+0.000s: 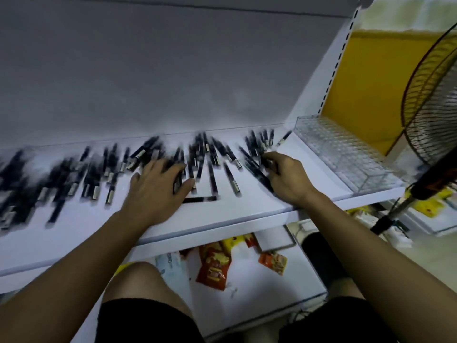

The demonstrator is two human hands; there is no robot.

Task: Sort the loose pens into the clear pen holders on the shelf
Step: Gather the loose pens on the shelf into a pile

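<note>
Fingers of the left hand [155, 189] spread flat on loose pens [212, 178]; right hand [286, 177] fingers clutch several.

A white flat shelf [247, 206] carries a long, blurred scatter of dark slim pens with silver ends [212, 169]. They run from its left end almost to its right, and most lie front to back. One single dark pen [199, 199] lies crosswise near the front edge. At the right end stands a clear plastic tiered pen holder [346, 154], just beside the nearest pen.
</note>
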